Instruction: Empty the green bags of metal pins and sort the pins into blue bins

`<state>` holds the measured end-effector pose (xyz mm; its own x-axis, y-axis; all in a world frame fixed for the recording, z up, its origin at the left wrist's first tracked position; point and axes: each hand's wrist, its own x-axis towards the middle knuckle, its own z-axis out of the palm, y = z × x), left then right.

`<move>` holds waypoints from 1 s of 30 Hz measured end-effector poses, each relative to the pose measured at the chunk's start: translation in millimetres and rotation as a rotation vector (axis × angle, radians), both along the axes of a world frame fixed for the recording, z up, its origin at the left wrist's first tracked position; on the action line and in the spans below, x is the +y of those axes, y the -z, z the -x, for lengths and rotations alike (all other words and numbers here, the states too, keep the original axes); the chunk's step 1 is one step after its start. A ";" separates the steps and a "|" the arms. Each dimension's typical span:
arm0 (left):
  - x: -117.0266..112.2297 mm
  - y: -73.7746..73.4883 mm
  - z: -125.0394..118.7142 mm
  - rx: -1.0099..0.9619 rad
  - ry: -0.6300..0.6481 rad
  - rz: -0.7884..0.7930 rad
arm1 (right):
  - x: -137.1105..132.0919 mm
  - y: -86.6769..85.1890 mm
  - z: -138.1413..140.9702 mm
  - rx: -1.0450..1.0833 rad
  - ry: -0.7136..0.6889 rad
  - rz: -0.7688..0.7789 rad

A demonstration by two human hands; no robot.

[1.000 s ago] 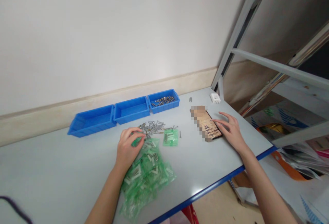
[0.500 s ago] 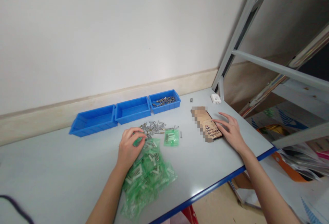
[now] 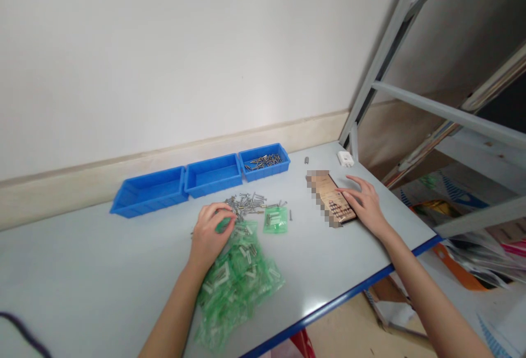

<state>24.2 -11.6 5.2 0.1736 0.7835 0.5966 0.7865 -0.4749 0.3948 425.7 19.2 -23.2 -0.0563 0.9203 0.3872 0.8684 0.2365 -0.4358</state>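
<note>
Barely anything moved: your left hand (image 3: 211, 233) stays closed on a green packet (image 3: 223, 225), your right hand (image 3: 364, 203) stays spread flat on the phone (image 3: 333, 200).

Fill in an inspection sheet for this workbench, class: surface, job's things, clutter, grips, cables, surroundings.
Surface: pale grey table with a blue edge, with things spread across its middle.
Job's things: heap of small green plastic bags holding metal parts; single green bag lying apart, beside loose grey metal pins; row of three blue plastic bins, only the right one holding pins.
Clutter: small white plug block and small metal cylinder near the far corner.
Grips: left hand, grip shut on the heap's top; right hand open, flat on a brown flat device.
Cables: dark cord at the near left edge.
Surroundings: white wall; grey metal shelving frame on the right.
</note>
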 end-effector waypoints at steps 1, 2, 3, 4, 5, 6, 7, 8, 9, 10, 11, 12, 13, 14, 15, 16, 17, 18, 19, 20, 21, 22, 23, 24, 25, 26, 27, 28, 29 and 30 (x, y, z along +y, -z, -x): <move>0.1 -0.2 -0.2 -0.003 -0.003 0.004 | -0.3 0.2 -0.5 0.004 -0.003 -0.006; 0.3 -0.3 -0.4 -0.006 -0.007 0.008 | -0.6 0.3 -0.8 0.010 -0.008 -0.012; 0.5 -0.3 -0.5 -0.008 -0.010 0.011 | -1.0 0.3 -0.7 0.017 -0.015 -0.018; 0.8 -0.1 -0.5 -0.009 -0.011 0.011 | -1.4 0.1 0.0 0.026 -0.025 -0.024; 1.2 0.1 -0.4 -0.008 -0.009 0.010 | -1.8 -0.3 1.4 0.035 -0.037 -0.028; 1.6 0.5 -0.2 -0.007 -0.006 0.006 | -2.3 -0.9 3.5 0.045 -0.051 -0.028; 1.9 0.8 0.0 -0.006 -0.004 0.001 | -2.7 -1.6 6.2 0.055 -0.067 -0.026; 2.3 1.2 0.3 -0.006 -0.003 -0.006 | -3.1 -2.5 9.4 0.065 -0.082 -0.021; 2.5 1.6 0.5 -0.006 -0.002 -0.012 | -3.5 -3.3 12.7 0.073 -0.095 -0.016; 2.7 2.0 0.7 -0.006 -0.002 -0.016 | -3.7 -4.1 16.0 0.079 -0.108 -0.011; 2.8 2.3 0.8 -0.005 -0.003 -0.018 | -3.8 -4.8 19.0 0.081 -0.120 -0.007; 2.8 2.5 1.0 -0.004 -0.002 -0.019 | -3.7 -5.4 21.6 0.080 -0.132 -0.003; 2.7 2.7 1.1 -0.002 -0.001 -0.018 | -3.5 -5.7 23.4 0.075 -0.144 0.001; 2.6 2.9 1.2 0.000 0.000 -0.018 | -3.3 -5.8 24.6 0.067 -0.156 0.004; 2.6 3.0 1.3 0.002 0.001 -0.017 | -3.0 -5.7 25.3 0.057 -0.167 0.008; 2.5 3.1 1.4 0.006 0.000 -0.016 | -2.8 -5.5 25.4 0.047 -0.176 0.012; 2.5 3.2 1.4 0.009 0.000 -0.016 | -2.6 -5.1 25.3 0.036 -0.181 0.016; 2.5 3.1 1.4 0.012 0.002 -0.016 | -2.5 -4.6 25.1 0.024 -0.185 0.020; 2.5 3.1 1.4 0.014 0.002 -0.016 | -2.4 -4.2 24.9 0.012 -0.187 0.025; 2.5 3.0 1.3 0.016 0.003 -0.016 | -2.4 -3.7 24.8 -0.001 -0.189 0.031; 2.5 2.8 1.1 0.016 0.004 -0.016 | -2.5 -3.3 24.9 -0.014 -0.188 0.037; 2.5 2.7 1.0 0.015 0.006 -0.017 | -2.5 -3.1 25.1 -0.027 -0.186 0.042; 2.5 2.4 0.8 0.014 0.007 -0.017 | -2.6 -3.0 25.4 -0.037 -0.182 0.047; 2.4 2.2 0.6 0.012 0.007 -0.015 | -2.8 -3.0 25.8 -0.046 -0.180 0.051; 2.4 1.9 0.5 0.010 0.008 -0.012 | -3.0 -3.2 26.1 -0.051 -0.178 0.053; 2.3 1.6 0.3 0.007 0.008 -0.009 | -3.3 -3.5 26.2 -0.052 -0.179 0.053; 2.1 1.2 0.2 0.004 0.006 -0.004 | -3.6 -3.9 26.1 -0.048 -0.180 0.049; 1.9 0.9 0.1 0.001 0.004 0.002 | -4.0 -4.3 25.8 -0.038 -0.180 0.042; 1.7 0.5 0.1 -0.002 0.002 0.006 | -4.4 -4.6 25.3 -0.021 -0.176 0.030; 1.6 0.2 0.0 -0.005 0.001 0.009 | -4.8 -4.8 24.6 0.001 -0.170 0.017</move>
